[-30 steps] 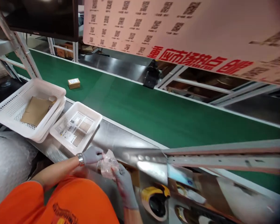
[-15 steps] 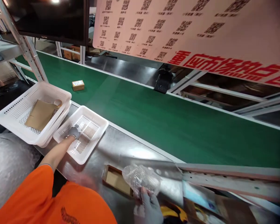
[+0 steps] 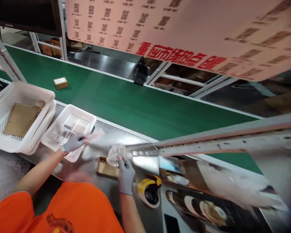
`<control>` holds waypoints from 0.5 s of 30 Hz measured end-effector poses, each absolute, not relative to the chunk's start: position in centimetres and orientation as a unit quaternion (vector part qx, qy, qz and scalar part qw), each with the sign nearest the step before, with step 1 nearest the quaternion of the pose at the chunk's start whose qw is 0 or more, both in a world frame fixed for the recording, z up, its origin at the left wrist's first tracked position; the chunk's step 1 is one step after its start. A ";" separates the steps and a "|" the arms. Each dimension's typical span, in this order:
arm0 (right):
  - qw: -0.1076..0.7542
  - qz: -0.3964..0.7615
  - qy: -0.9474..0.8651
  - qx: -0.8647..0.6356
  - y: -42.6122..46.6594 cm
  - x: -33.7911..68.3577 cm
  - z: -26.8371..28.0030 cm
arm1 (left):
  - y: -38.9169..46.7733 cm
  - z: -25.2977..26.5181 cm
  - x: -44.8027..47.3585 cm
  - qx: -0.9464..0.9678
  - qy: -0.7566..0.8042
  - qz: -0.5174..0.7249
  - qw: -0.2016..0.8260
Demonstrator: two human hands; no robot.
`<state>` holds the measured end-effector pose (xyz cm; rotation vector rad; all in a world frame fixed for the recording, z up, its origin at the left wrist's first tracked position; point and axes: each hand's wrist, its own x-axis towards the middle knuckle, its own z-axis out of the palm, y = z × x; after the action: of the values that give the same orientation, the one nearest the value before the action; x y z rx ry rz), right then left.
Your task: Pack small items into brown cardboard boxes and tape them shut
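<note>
We wear grey knit gloves on both hands, the left hand [image 3: 74, 142] left of centre and the right hand [image 3: 126, 174] at lower centre. A metal wristwatch [image 3: 62, 149] sits at the left glove's cuff. Our orange short-sleeved shirt [image 3: 70, 210], with a dark print, fills the lower left.

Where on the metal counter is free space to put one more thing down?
Bare counter lies between the small basket and the green belt. Crowded: around the open box, the bubble-wrap bundle and the tape roll.
</note>
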<state>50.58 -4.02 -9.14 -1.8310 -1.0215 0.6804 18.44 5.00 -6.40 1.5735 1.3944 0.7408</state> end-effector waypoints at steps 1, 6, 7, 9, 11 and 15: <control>0.460 0.301 -0.405 -0.731 -3.7 50.1 -9.1 | 3.5 -6.2 19.7 0.651 0.520 0.282 0.476; 0.450 0.389 -0.438 -0.674 -4.0 48.6 -9.0 | -2.4 -4.5 23.4 0.707 0.490 0.174 0.480; 0.456 0.397 -0.434 -0.668 -4.3 48.6 -8.9 | -2.9 -4.2 23.6 0.714 0.510 0.149 0.456; 0.467 0.402 -0.425 -0.663 -5.1 48.6 -8.7 | -3.3 -3.7 23.8 0.721 0.547 0.104 0.413; 0.472 0.380 -0.435 -0.666 -6.0 48.8 -8.5 | -3.5 -3.4 24.1 0.724 0.569 0.068 0.383; 0.450 0.306 -0.534 -0.647 -7.8 48.5 -8.0 | -4.0 -3.5 25.4 0.727 0.587 0.049 0.353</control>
<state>48.46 -7.85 -8.01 -1.5991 -1.3216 0.7568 25.43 -4.02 -3.52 1.8792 1.5188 0.1266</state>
